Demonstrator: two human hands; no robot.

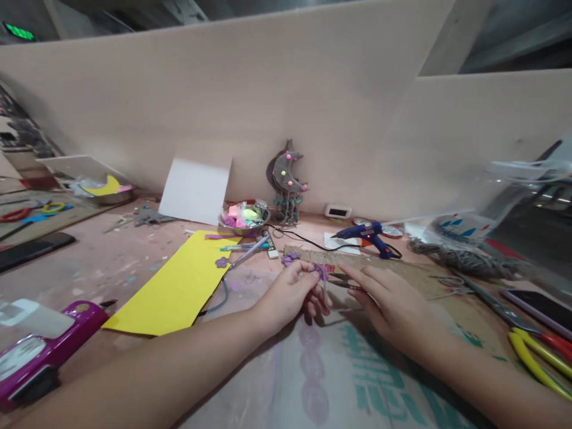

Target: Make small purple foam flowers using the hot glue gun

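My left hand pinches a small purple flower between thumb and fingers, and a grey strand hangs from it. Close by on the right, my right hand is closed on small scissors. Their dark blades are parted and point left toward the flower; the handles are hidden in the hand. More purple flowers lie just behind my left hand. Another purple flower rests at the edge of a yellow sheet.
A blue glue gun with a black cord stands behind my right hand. Grey yarn, yellow-handled scissors and a phone are at right. A bowl of coloured clay and a moon ornament stand at the back, a magenta tape dispenser at left.
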